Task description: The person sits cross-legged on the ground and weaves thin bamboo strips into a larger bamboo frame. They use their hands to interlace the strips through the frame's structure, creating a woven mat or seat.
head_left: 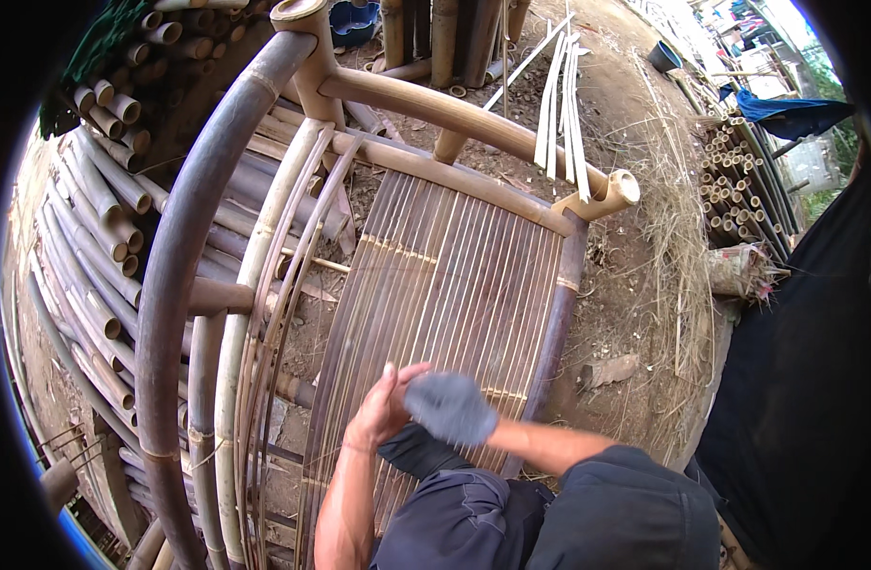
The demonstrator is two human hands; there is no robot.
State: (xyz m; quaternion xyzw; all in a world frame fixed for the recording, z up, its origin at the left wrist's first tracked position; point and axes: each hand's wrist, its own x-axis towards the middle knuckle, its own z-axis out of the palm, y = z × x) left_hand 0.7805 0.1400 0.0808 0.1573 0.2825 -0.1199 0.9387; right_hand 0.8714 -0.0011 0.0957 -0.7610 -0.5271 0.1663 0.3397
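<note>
My left hand [386, 407] is bare and held over the slatted seat, its thumb up and the fingers I can see stretched out. Right against it is my right hand [449, 408] in a grey glove, smeared by motion, so its fingers cannot be made out. I see nothing held between the two. Below them lies the seat of thin bamboo slats [445, 285], part of a bamboo bench with a thick curved arm [174, 228] on the left and a rail [435, 109] at the far end. Loose long strips [281, 313] run along its left side.
Cut bamboo poles [98, 218] are heaped on the left, and a bundle of poles [739, 204] stands at the right. Pale split strips [566, 104] lean over the far rail. A dark cloth [787, 380] hangs on the right. Dry straw [678, 256] covers some ground.
</note>
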